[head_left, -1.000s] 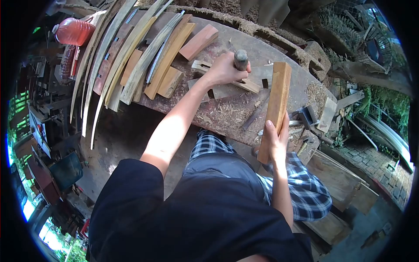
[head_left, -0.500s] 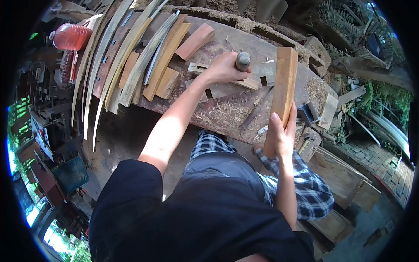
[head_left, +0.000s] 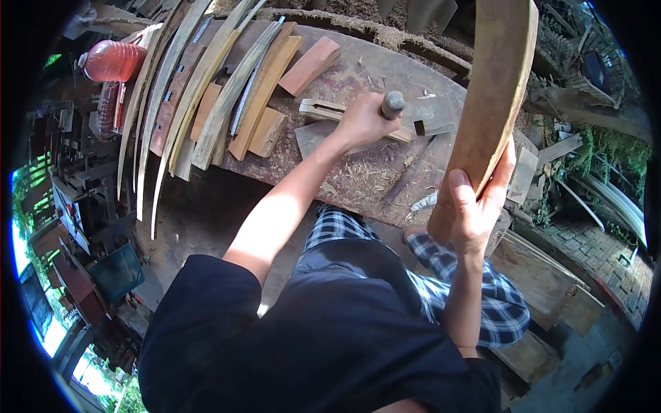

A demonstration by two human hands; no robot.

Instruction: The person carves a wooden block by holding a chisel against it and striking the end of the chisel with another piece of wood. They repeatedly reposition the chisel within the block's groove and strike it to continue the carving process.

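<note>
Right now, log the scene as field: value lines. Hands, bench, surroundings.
left hand: closed around a round-ended handle
right hand: holds a raised wooden block, top cut off by frame
below left hand: slotted wood piece
bench: wood shavings scattered
bench left: curved wooden strips, reddish block
far left: jug of red liquid

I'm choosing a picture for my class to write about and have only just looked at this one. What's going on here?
A person stands at a workbench. Their left hand grips a tool handle above a slotted piece of wood; the tool's working end is hidden. Their right hand holds up a thick wooden bar, apart from the handle. Wood shavings litter the bench, and long curved strips lie to the left.
</note>
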